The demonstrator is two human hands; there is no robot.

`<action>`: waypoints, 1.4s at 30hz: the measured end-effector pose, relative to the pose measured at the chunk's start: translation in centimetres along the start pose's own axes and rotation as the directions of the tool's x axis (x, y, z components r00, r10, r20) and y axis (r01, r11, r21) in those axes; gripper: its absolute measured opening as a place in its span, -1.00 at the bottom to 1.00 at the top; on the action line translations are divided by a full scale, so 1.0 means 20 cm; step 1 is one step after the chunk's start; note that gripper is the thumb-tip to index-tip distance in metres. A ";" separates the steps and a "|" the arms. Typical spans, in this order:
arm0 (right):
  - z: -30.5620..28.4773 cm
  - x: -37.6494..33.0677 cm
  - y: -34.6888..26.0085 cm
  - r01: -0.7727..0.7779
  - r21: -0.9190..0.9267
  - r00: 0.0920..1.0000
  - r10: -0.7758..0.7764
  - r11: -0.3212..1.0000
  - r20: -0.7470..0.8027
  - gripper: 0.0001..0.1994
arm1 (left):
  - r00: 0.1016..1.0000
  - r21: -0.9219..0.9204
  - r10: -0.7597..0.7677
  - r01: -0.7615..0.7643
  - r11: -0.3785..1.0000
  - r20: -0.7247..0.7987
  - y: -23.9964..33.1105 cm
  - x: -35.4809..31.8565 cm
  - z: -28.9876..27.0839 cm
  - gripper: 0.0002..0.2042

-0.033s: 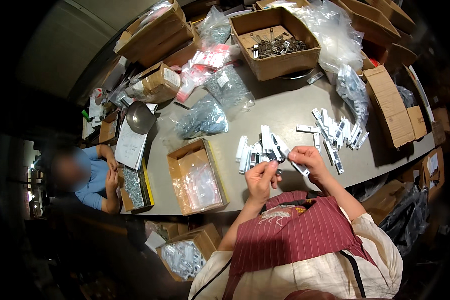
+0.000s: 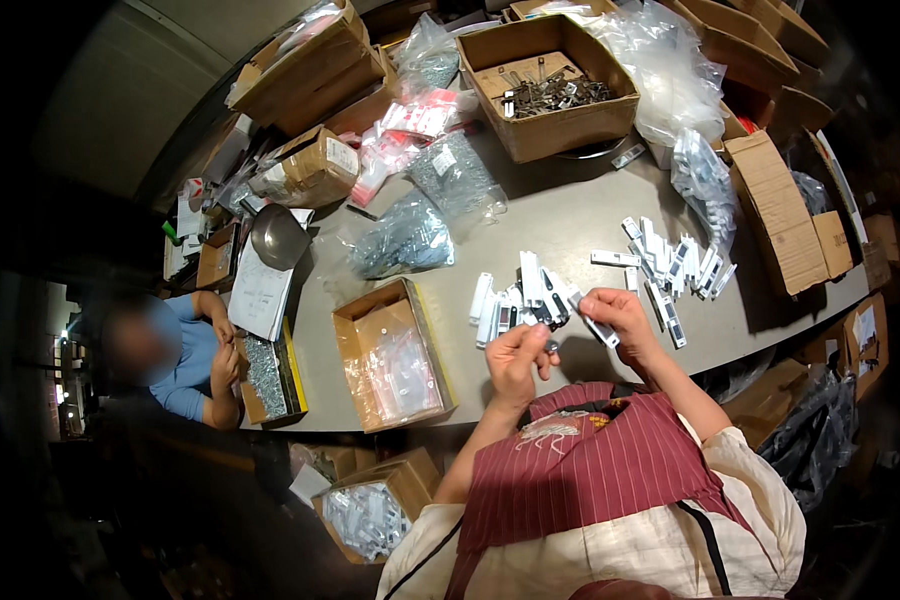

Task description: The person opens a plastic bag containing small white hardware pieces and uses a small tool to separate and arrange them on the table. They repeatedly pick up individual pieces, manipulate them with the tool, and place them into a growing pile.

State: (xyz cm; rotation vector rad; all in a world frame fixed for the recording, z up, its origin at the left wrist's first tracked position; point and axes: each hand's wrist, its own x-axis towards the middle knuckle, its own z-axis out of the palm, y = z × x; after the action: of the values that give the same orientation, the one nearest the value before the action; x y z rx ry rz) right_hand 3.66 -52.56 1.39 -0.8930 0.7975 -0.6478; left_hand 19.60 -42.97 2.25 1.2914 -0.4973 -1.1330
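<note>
My right hand (image 2: 622,322) pinches a narrow white plastic latch-like piece (image 2: 600,333) between thumb and fingers, slanted toward me. Just to its left, my left hand (image 2: 516,366) is closed with thumb against fingers. A small shiny metal bit (image 2: 551,346) shows at its fingertips, too small to name. Right beyond both hands lies a loose pile of similar white pieces (image 2: 532,280), some with dark parts. A second heap of white pieces (image 2: 675,262) is spread farther right on the grey table (image 2: 560,205).
An open carton of clear bags (image 2: 400,362) stands left of my hands. Beyond are bags of metal parts (image 2: 405,237) and a carton of small metal pieces (image 2: 548,130). At the left a co-worker in blue (image 2: 185,345) handles parts over a box (image 2: 295,375).
My left hand has drawn back slightly toward me and to the left. The white piece in my right hand has shifted a little; the piles look the same.
</note>
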 end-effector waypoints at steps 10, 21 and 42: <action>0.03 -0.03 0.02 0.147 -0.009 0.988 -0.147 0.989 -0.055 -0.79 | 0.858 -0.214 -0.246 0.371 0.904 0.450 -0.20 0.08 -0.09 -0.64; -0.04 0.01 0.23 0.142 -0.204 0.990 -0.137 0.969 0.037 -0.79 | 0.789 0.093 -0.382 0.388 0.917 0.481 -0.14 0.01 -0.01 -0.68; 0.01 0.01 0.18 0.157 -0.430 0.985 -0.170 0.889 0.008 -0.71 | 0.811 0.270 -0.239 0.103 0.957 0.535 -0.14 -0.01 -0.04 -0.69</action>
State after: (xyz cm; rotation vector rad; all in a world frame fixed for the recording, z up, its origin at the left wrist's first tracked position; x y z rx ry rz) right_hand 4.51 -50.90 -1.71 -1.3693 0.9172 -0.6432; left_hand 19.22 -42.13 -0.45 1.1991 -0.9901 -1.6655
